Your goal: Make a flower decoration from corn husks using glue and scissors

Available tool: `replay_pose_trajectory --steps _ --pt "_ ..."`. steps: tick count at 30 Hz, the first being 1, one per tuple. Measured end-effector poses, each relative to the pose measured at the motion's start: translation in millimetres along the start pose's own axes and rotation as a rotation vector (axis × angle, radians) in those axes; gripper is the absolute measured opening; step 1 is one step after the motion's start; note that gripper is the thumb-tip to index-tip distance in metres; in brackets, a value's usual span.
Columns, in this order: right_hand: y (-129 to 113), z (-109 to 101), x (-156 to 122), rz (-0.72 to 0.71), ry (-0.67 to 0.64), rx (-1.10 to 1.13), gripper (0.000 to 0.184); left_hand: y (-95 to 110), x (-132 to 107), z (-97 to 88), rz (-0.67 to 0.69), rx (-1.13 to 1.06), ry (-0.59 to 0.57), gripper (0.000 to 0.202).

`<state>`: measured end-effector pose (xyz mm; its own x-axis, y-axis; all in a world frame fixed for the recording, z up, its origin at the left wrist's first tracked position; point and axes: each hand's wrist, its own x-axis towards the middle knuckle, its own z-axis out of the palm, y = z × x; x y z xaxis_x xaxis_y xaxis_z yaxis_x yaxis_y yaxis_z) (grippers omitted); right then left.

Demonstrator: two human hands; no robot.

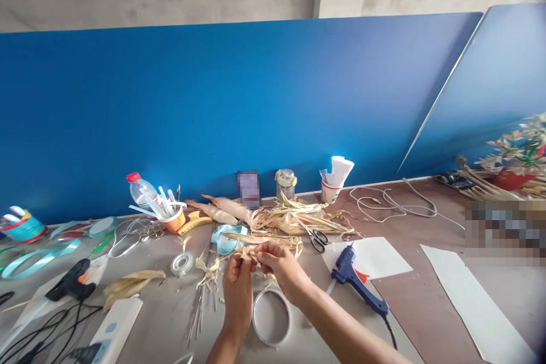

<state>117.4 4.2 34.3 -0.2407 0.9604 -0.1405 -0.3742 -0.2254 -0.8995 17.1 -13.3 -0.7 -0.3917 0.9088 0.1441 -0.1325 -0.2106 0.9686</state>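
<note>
Head view, left fingers (235, 263) and right fingers (269, 252) pinching husk scrap (244, 253), mostly hidden

Can see a blue partition (239, 102) at the back, a red-capped bottle (140, 189) at left, a lidded jar (285, 184) near the middle, a white cable (401, 210) looped at right.

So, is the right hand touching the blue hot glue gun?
Apart: the head view shows a strip of grey tabletop between the right hand and the blue hot glue gun.
</note>
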Motion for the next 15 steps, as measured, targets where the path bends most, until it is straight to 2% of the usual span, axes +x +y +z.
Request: replay_pose_trajectory --steps 5,8,15 --pt "10.8 5.6 0.4 -0.157 0.033 -0.156 0.013 -5.6 -0.5 -2.6 -0.057 0.012 -0.037 0.023" --pt "17.5 5.8 0.9 -0.190 0.104 -0.223 0.014 -5.4 -0.6 -3.3 -0.046 0.036 -0.052 0.019" --pt "16.6 5.5 -3.7 -0.259 0.149 -0.307 0.010 -4.7 0.9 -5.2 -0.021 0.162 -0.063 0.016"
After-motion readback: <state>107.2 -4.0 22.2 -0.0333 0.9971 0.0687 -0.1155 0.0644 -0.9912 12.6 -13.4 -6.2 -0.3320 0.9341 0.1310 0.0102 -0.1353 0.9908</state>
